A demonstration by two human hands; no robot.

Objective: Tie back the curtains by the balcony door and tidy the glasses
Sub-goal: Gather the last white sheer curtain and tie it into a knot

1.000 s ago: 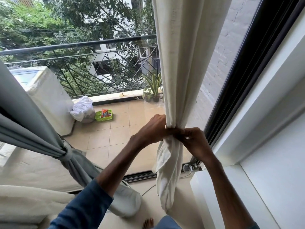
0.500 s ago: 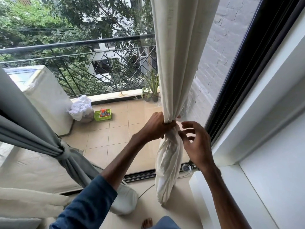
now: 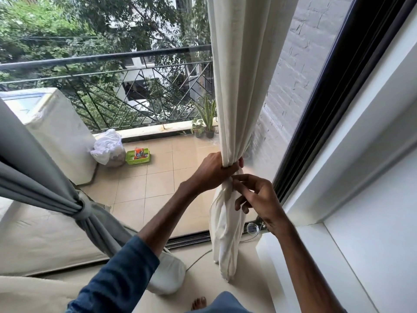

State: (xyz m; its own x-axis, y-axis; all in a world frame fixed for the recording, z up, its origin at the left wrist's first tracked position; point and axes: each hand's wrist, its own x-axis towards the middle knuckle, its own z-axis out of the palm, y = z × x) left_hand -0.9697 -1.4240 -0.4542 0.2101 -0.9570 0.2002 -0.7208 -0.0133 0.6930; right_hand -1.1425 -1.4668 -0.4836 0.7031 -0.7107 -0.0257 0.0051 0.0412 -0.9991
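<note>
Curtain (image 3: 239,86), white, is bunched to a narrow neck inside the left hand (image 3: 212,170), whose fingers clench round it; the tail bulges below the knuckles. The right hand (image 3: 259,199) hovers just under that fist, half-curled, index tip at the cloth; whether it pinches anything, I cannot tell. The cloth looks light, soft and likely to slip loose, so grip at the neck.

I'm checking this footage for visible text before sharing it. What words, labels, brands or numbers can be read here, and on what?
No text can be read in this view.
On the orange packet in the green basket: some print, too small and blurred to read.
On the cream curtain that the left hand grips: no print.
</note>
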